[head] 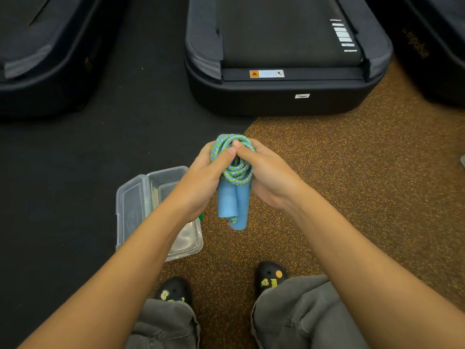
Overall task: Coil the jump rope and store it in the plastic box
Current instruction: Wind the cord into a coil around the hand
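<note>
The jump rope is a green-and-blue braided cord wound into a tight coil, with two light blue foam handles hanging below it. My left hand and my right hand both grip the coil from either side, thumbs pressed together on top. I hold it in the air above the floor. The clear plastic box lies open on the floor below and to the left of my hands, its lid hinged out to the left. My left forearm covers part of the box.
A black treadmill stands just ahead, with two more machines at the far left and far right. The floor is black rubber on the left and speckled brown on the right. My two black clogs stand below.
</note>
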A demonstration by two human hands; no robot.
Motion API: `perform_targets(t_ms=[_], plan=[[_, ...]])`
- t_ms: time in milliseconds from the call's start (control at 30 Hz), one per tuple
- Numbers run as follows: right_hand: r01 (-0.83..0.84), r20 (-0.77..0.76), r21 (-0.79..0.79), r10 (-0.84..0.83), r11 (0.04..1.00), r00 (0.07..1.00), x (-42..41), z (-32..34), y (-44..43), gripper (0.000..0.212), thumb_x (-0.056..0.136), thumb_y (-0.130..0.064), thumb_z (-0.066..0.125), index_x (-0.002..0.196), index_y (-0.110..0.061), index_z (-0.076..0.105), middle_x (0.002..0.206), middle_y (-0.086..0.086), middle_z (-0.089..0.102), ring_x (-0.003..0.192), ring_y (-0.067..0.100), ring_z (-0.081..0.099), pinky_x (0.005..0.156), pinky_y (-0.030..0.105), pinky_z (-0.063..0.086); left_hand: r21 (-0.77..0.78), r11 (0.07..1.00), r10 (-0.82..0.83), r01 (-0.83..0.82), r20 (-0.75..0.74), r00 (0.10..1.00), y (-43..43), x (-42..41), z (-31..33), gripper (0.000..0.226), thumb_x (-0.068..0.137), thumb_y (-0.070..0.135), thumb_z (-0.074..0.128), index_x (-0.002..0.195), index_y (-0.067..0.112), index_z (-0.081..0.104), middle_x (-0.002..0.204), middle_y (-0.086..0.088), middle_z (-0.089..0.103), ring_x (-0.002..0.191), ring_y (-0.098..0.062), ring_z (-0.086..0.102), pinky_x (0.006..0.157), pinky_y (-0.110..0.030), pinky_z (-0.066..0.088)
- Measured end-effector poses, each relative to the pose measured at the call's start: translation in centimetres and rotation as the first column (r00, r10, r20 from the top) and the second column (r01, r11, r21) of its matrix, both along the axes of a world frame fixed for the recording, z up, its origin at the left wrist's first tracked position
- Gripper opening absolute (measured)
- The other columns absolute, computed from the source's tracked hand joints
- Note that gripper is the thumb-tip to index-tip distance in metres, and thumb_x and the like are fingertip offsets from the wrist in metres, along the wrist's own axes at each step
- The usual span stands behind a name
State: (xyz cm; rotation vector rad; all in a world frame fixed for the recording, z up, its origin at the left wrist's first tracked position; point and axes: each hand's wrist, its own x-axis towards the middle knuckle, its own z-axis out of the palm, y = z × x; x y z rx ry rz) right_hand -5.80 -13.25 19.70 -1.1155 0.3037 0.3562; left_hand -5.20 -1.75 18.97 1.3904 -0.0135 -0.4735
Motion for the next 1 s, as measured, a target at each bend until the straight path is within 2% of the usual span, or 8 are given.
perform_targets(t_ms=[133,300,400,500,600,700,800,1000], plan=[[-0.05,-0.033,-0.011,0.049,0.999,0.998,0.1,-0.4,0.1,0.036,0.098,-0.021,0.041,0.13,-0.005,0.046,0.128,0.018,0.058,0.118,0.027,0.057,0.103,0.041,0.045,0.073,0.995,0.057,-0.062,0.07,0.996,-0.1,-0.3,-0.4,0.042,0.093,0.023,0.048,0.134,0.016,0.041,0.114,0.004,0.059,0.101,-0.005,0.06,0.09,-0.025,0.048],[-0.095,-0.008,-0.133,0.095,0.987,0.995,0.3,-1.4,0.5,0.034,0.098,-0.028,0.042,0.127,-0.012,0.048,0.126,0.014,0.06,0.116,0.023,0.059,0.102,0.039,0.046,0.287,0.955,0.021,-0.071,0.175,0.984,-0.1,-0.8,-0.6,0.064,0.095,0.036,0.04,0.147,0.027,0.005,0.12,0.033,0.04,0.113,0.004,0.048,0.102,-0.021,0.037],[-0.081,0.01,-0.207,0.085,0.975,0.996,0.3,-2.0,1.1,0.033,0.096,-0.03,0.046,0.125,-0.015,0.049,0.124,0.013,0.062,0.114,0.023,0.06,0.1,0.04,0.048,0.302,0.948,0.042,-0.101,0.196,0.98,0.0,-0.9,-1.2,0.06,0.095,0.044,0.034,0.147,0.027,0.008,0.152,0.01,0.022,0.139,-0.007,0.023,0.115,-0.029,0.021],[-0.056,0.011,-0.219,0.059,0.974,0.998,0.5,-2.4,1.5,0.034,0.094,-0.031,0.05,0.122,-0.013,0.05,0.122,0.015,0.062,0.113,0.027,0.061,0.099,0.044,0.048,0.35,0.931,0.046,-0.103,0.168,0.985,0.2,-0.7,-1.4,0.076,0.08,0.067,0.034,0.145,0.035,0.013,0.157,0.002,0.016,0.144,-0.017,0.013,0.116,-0.046,0.017],[-0.058,0.003,-0.219,0.06,0.974,0.998,0.8,-2.6,1.8,0.034,0.094,-0.029,0.051,0.121,-0.009,0.052,0.119,0.017,0.063,0.109,0.029,0.063,0.093,0.042,0.052,0.311,0.942,0.078,-0.126,0.16,0.984,0.4,-0.7,-1.5,0.063,0.092,0.053,0.035,0.146,0.03,0.013,0.149,0.009,0.025,0.137,-0.009,0.028,0.11,-0.028,0.029],[-0.061,0.032,-0.179,0.067,0.982,0.997,1.1,-2.5,2.5,0.027,0.095,-0.022,0.049,0.115,-0.004,0.053,0.109,0.017,0.064,0.097,0.025,0.064,0.09,0.04,0.051,0.321,0.936,0.101,-0.142,0.143,0.985,1.2,-0.9,-1.2,0.057,0.095,0.045,0.031,0.146,0.025,0.015,0.133,0.016,0.031,0.121,0.001,0.036,0.088,-0.005,0.037],[-0.048,0.065,-0.141,0.058,0.989,0.996,1.8,-2.5,3.3,0.016,0.096,-0.018,0.046,0.104,-0.01,0.057,0.099,0.011,0.064,0.091,0.024,0.062,0.092,0.042,0.049,0.347,0.931,0.078,-0.113,0.114,0.99,4.1,-0.6,-1.5,0.062,0.089,0.06,0.031,0.141,0.025,0.033,0.144,0.01,0.039,0.13,-0.005,0.039,0.11,-0.029,0.03],[-0.101,0.039,-0.141,0.108,0.985,0.993,2.7,-4.3,4.9,0.018,0.096,-0.019,0.045,0.101,-0.01,0.059,0.098,0.011,0.065,0.088,0.024,0.063,0.09,0.039,0.05,0.772,0.631,-0.07,-0.079,0.158,0.985,12.7,-0.8,-2.5,0.045,0.095,0.035,0.043,0.137,0.02,0.04,0.141,0.002,0.045,0.127,-0.017,0.044,0.095,-0.023,0.033]])
